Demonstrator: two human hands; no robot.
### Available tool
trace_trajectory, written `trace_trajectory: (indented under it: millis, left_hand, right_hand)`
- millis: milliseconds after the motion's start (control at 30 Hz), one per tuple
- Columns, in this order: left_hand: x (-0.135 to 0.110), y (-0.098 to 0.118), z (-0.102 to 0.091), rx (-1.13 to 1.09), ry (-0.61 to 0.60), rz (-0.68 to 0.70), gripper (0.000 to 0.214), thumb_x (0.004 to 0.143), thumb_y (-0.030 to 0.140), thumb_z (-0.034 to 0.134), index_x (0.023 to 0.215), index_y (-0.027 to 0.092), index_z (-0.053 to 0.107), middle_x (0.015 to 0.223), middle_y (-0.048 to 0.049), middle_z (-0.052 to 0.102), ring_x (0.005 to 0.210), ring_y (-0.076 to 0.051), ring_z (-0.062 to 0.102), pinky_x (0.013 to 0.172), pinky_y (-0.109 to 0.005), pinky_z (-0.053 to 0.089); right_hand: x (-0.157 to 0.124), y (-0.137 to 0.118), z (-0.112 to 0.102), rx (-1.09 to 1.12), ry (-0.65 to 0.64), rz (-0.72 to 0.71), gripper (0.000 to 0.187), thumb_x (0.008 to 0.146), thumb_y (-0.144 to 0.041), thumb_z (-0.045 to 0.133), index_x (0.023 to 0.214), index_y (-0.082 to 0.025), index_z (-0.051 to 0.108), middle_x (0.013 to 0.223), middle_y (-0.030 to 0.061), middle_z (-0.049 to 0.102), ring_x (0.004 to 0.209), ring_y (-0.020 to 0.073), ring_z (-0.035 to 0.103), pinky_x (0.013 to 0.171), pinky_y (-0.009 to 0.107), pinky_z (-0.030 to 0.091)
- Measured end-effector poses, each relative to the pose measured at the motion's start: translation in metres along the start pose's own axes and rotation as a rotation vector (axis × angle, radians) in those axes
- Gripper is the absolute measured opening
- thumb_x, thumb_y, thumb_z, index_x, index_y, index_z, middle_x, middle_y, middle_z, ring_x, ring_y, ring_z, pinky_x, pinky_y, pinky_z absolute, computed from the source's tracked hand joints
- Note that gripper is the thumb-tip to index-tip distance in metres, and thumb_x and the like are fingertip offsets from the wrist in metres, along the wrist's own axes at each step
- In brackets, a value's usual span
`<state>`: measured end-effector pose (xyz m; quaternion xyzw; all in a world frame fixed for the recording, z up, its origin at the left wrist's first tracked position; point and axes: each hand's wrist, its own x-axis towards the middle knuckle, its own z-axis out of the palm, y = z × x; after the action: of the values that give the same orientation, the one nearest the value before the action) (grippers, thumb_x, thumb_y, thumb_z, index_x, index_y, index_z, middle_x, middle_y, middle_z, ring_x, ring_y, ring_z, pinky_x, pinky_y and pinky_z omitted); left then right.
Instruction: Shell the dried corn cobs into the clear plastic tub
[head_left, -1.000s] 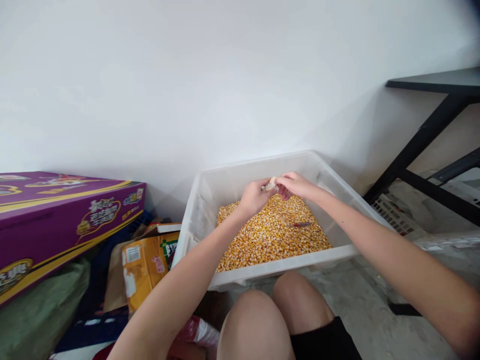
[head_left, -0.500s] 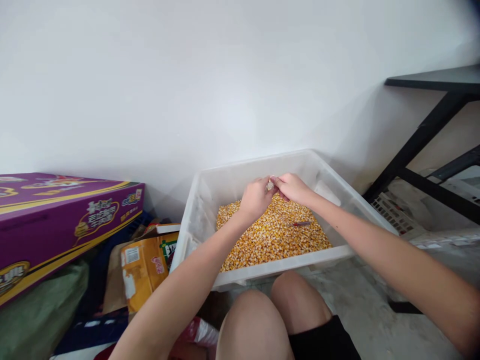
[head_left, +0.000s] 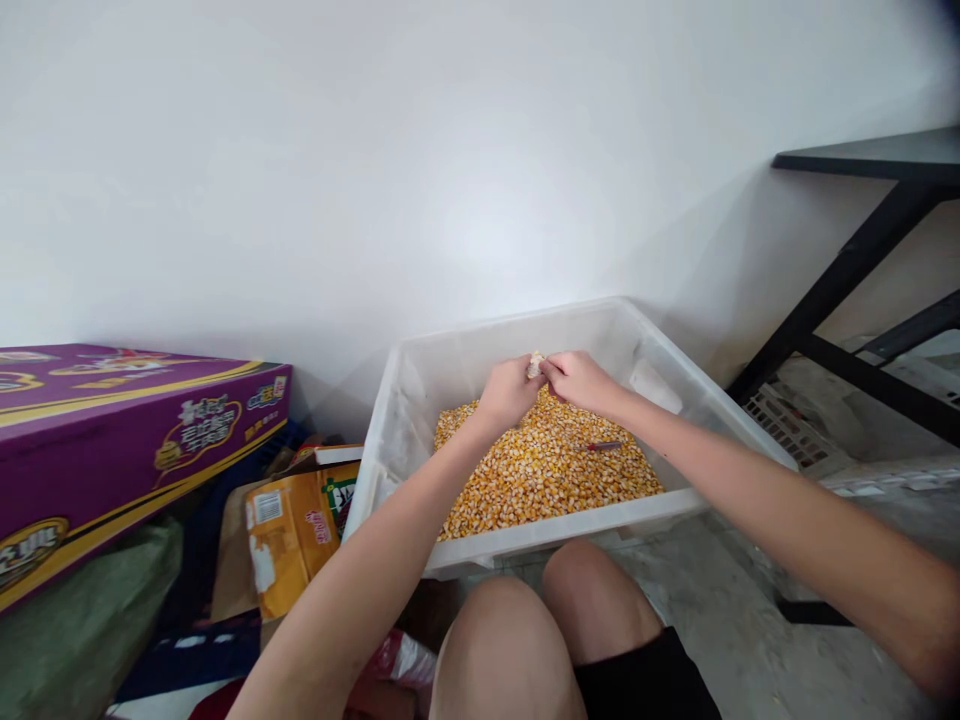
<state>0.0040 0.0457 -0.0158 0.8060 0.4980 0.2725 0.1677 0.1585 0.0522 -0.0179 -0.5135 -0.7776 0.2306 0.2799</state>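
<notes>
Above a heap of loose yellow corn kernels, my two hands meet. My left hand is closed around a pale corn cob, whose whitish end shows between the hands. My right hand is closed too, its thumb and fingers pressed against the cob from the right. Most of the cob is hidden by my fingers. The kernels lie in a large white plastic tub. A thin stick-like thing with a red end rests on them, right of centre.
On the left stands a purple printed carton, with an orange package and a green sack below it. A black-framed table and a white plastic basket are at the right. My knees are close to the tub's front.
Both hands have shifted slightly, and the cob's pale end now shows a little higher and more fully between them. The tub and kernels look the same.
</notes>
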Motion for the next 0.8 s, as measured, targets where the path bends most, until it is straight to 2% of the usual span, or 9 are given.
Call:
trace_trajectory:
  millis: [100,167,233,300,367,467,700,800]
  left_hand:
    - [0.006,-0.015,-0.001,-0.14,-0.023,-0.062,0.019,0.084,0.027,0.052,0.084,0.014,0.066,0.073,-0.0027,0.065,0.067,-0.014,0.056,0.063,-0.023,0.04]
    - [0.007,-0.02,-0.001,-0.222,-0.01,-0.085,0.02,0.083,0.026,0.053,0.088,0.014,0.068,0.074,-0.0024,0.065,0.067,-0.014,0.056,0.062,-0.022,0.04]
    - [0.006,-0.021,-0.002,-0.267,0.019,-0.082,0.025,0.083,0.029,0.053,0.094,0.014,0.07,0.075,-0.0019,0.066,0.068,-0.014,0.056,0.062,-0.022,0.039]
    - [0.004,-0.018,-0.002,-0.273,0.047,-0.064,0.033,0.085,0.036,0.052,0.102,0.016,0.072,0.074,-0.0008,0.067,0.066,-0.013,0.055,0.06,-0.021,0.038]
    - [0.002,-0.014,-0.001,-0.271,0.059,-0.041,0.04,0.086,0.044,0.05,0.106,0.017,0.073,0.072,0.0003,0.067,0.062,-0.012,0.053,0.059,-0.021,0.036]
    - [0.0,-0.013,0.001,-0.289,0.068,-0.022,0.047,0.087,0.051,0.048,0.104,0.016,0.074,0.072,0.0006,0.066,0.061,-0.011,0.051,0.057,-0.02,0.035]
    - [0.0,-0.011,0.0,-0.213,0.107,0.006,0.045,0.089,0.049,0.044,0.095,0.017,0.075,0.063,0.0007,0.063,0.058,-0.011,0.051,0.056,-0.021,0.034]
    - [0.003,-0.013,0.001,-0.136,0.178,-0.062,0.04,0.089,0.041,0.044,0.085,0.015,0.073,0.064,-0.0018,0.064,0.059,-0.012,0.053,0.058,-0.023,0.036]
  right_hand:
    - [0.008,0.018,-0.003,0.141,-0.144,0.03,0.02,0.086,-0.013,0.046,0.083,-0.015,0.066,0.074,0.0044,0.07,0.065,0.0133,0.063,0.059,0.021,0.044]
    - [0.011,0.028,-0.008,0.178,-0.156,0.034,0.02,0.079,-0.006,0.055,0.089,-0.016,0.067,0.092,0.006,0.071,0.082,0.0157,0.065,0.068,0.021,0.048]
    - [0.012,0.032,-0.013,0.258,-0.131,0.09,0.019,0.078,-0.009,0.059,0.094,-0.017,0.067,0.102,0.0077,0.07,0.09,0.018,0.064,0.071,0.024,0.051]
    - [0.011,0.028,-0.016,0.432,-0.135,0.201,0.013,0.086,-0.021,0.058,0.098,-0.018,0.064,0.099,0.0094,0.07,0.084,0.0189,0.066,0.066,0.027,0.054]
    - [0.01,0.021,-0.014,0.615,-0.153,0.276,0.016,0.092,-0.03,0.053,0.094,-0.017,0.062,0.086,0.009,0.07,0.072,0.0178,0.067,0.058,0.027,0.055]
    - [0.009,0.011,-0.007,0.777,-0.142,0.277,0.018,0.092,-0.03,0.055,0.083,-0.015,0.059,0.067,0.0051,0.066,0.057,0.0142,0.064,0.054,0.026,0.056]
    - [0.006,0.005,-0.004,0.868,-0.118,0.298,0.009,0.091,-0.017,0.056,0.083,-0.013,0.058,0.061,0.0048,0.066,0.053,0.0143,0.065,0.055,0.026,0.057]
    - [0.006,0.003,-0.003,0.879,-0.105,0.284,0.008,0.091,-0.013,0.054,0.084,-0.013,0.059,0.059,0.004,0.065,0.053,0.0142,0.065,0.054,0.025,0.057]
